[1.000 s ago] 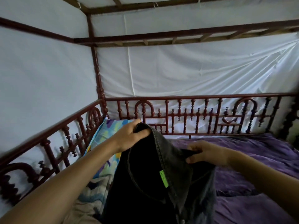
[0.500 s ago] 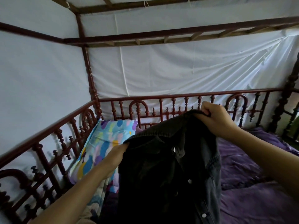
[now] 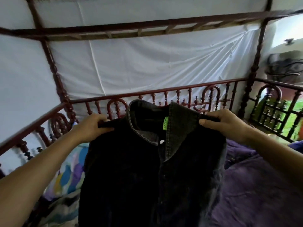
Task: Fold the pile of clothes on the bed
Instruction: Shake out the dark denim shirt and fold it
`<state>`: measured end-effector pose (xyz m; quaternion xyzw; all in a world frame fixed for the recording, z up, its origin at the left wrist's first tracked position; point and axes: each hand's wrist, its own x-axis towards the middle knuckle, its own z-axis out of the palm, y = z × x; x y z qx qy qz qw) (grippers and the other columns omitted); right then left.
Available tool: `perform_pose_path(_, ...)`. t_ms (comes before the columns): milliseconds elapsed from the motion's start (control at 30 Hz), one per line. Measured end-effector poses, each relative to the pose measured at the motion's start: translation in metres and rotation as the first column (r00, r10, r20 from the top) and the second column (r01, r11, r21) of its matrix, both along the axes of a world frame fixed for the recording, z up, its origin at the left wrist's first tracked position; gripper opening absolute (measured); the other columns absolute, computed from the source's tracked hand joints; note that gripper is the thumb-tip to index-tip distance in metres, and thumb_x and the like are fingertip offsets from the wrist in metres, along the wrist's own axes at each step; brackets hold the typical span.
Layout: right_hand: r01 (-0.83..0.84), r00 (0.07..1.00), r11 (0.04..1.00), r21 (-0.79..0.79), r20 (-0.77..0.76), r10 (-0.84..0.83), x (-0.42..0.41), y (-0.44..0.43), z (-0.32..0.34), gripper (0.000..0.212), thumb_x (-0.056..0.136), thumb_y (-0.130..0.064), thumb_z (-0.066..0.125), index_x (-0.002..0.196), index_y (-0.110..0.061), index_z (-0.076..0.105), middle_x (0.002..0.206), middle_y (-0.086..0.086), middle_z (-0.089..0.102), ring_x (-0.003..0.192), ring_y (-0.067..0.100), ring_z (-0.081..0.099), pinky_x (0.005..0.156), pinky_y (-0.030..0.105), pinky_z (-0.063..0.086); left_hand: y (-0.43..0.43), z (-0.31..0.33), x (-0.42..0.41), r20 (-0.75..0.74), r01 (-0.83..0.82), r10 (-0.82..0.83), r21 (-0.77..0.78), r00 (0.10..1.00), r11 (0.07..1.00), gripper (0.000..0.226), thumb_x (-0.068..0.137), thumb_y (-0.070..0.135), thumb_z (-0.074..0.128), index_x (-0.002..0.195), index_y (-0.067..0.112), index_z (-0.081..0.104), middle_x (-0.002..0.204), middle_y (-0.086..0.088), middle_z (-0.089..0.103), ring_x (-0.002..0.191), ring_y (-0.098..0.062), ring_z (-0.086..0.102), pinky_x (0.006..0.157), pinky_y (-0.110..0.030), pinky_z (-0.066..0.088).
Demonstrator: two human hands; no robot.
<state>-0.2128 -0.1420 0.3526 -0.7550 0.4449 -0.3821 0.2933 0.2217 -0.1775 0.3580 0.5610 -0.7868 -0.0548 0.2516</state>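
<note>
A dark denim shirt [image 3: 147,169] hangs upright in front of me, collar up, with a bright green label inside the neck and a white button below it. My left hand [image 3: 93,125] pinches its left shoulder and my right hand [image 3: 224,123] pinches its right shoulder, both raised above the bed. The shirt's lower part runs out of view at the bottom. It hides most of the bed behind it.
A purple bedsheet [image 3: 255,185] covers the mattress at right. A colourful patterned pillow [image 3: 70,171] lies at left with a crumpled cloth [image 3: 62,208] below it. Dark red wooden railing [image 3: 180,95] rings the bed, white curtain behind. A fan [image 3: 285,68] stands beyond the right corner.
The shirt was bunched between my hands. Both hands have shifted to its shoulders and spread apart, so it now hangs open and flat with the collar facing me.
</note>
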Motion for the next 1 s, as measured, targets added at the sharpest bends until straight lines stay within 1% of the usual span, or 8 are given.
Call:
perform_pose_path(100,0.05,0.999,0.996,-0.069,0.004,-0.05,0.006,0.019,-0.012,0.044,0.082,-0.047,0.061,0.076,-0.003,0.062,0.064,0.004,0.054,0.058,0.017,0.051,0.056,0.036,0.04,-0.019,-0.034,-0.003,-0.176,-0.069,0.068,-0.002,0.982,0.998,0.031,0.086,0.018,0.069,0.067,0.013,0.044,0.06,0.003,0.044,0.061,-0.019,0.046,0.05,-0.023,0.029)
perform_pose_path(233,0.048,0.99,0.993,-0.11,-0.128,-0.063,0.007,0.043,-0.03,0.034,0.09,-0.041,0.053,0.097,-0.01,0.067,0.088,0.009,0.066,0.08,0.024,0.064,0.071,0.043,0.05,-0.041,-0.041,-0.015,0.06,-0.108,0.126,-0.245,0.99,0.964,0.025,0.092,0.037,0.058,0.087,0.013,0.052,0.067,-0.012,0.06,0.069,-0.036,0.061,0.053,-0.033,0.035)
perform_pose_path(333,0.07,0.993,0.991,-0.117,-0.083,-0.08,-0.003,0.062,-0.038,0.025,0.094,-0.038,0.052,0.089,-0.016,0.06,0.077,-0.003,0.06,0.069,0.007,0.055,0.06,0.025,0.045,-0.065,-0.026,-0.039,0.204,-0.035,0.138,-0.443,0.969,0.896,0.03,0.094,0.043,0.052,0.1,0.014,0.055,0.075,-0.026,0.063,0.069,-0.045,0.062,0.057,-0.041,0.042)
perform_pose_path(400,0.098,0.994,0.991,-0.088,-0.046,-0.103,-0.014,0.075,-0.044,0.022,0.095,-0.038,0.053,0.088,-0.018,0.057,0.076,0.0,0.059,0.065,0.009,0.053,0.059,0.024,0.044,-0.082,-0.016,-0.069,0.225,0.02,0.102,-0.482,0.969,0.876,0.03,0.095,0.043,0.051,0.097,0.013,0.055,0.077,-0.026,0.063,0.07,-0.045,0.062,0.058,-0.041,0.042)
perform_pose_path(533,0.234,0.972,0.968,-0.095,-0.008,-0.236,-0.048,0.088,-0.073,0.014,0.096,-0.028,0.055,0.082,-0.029,0.051,0.069,-0.011,0.054,0.06,0.0,0.047,0.054,0.017,0.038,-0.115,-0.028,-0.15,0.255,0.067,0.033,-0.373,0.966,0.925,0.023,0.097,0.036,0.045,0.099,0.013,0.05,0.093,-0.024,0.063,0.083,-0.043,0.062,0.065,-0.043,0.044)
perform_pose_path(600,0.355,0.935,0.935,-0.022,0.002,-0.355,-0.077,0.092,-0.099,0.012,0.096,-0.029,0.055,0.085,-0.025,0.051,0.068,-0.003,0.057,0.059,0.007,0.049,0.053,0.027,0.041,-0.128,-0.049,-0.195,0.274,0.06,0.019,-0.276,0.962,0.959,0.02,0.097,0.033,0.042,0.102,0.015,0.048,0.099,-0.023,0.063,0.088,-0.041,0.062,0.066,-0.041,0.042)
perform_pose_path(767,0.575,0.811,0.806,0.139,0.031,-0.584,-0.167,0.107,-0.171,0.006,0.096,-0.028,0.054,0.09,-0.027,0.052,0.068,0.008,0.064,0.053,0.006,0.053,0.05,0.027,0.041,-0.151,-0.108,-0.324,0.186,0.108,-0.089,-0.092,0.979,0.99,0.012,0.095,0.028,0.042,0.101,0.02,0.048,0.106,-0.019,0.062,0.093,-0.038,0.06,0.068,-0.038,0.04)
perform_pose_path(1000,0.763,0.619,0.594,0.253,-0.025,-0.785,-0.334,0.104,-0.278,0.006,0.096,-0.032,0.052,0.092,-0.036,0.05,0.072,-0.008,0.067,0.05,0.008,0.058,0.046,0.029,0.045,-0.183,-0.19,-0.549,0.118,0.209,-0.213,0.045,0.97,0.977,0.009,0.092,0.016,0.046,0.1,0.018,0.051,0.104,-0.017,0.064,0.094,-0.037,0.059,0.066,-0.037,0.037)
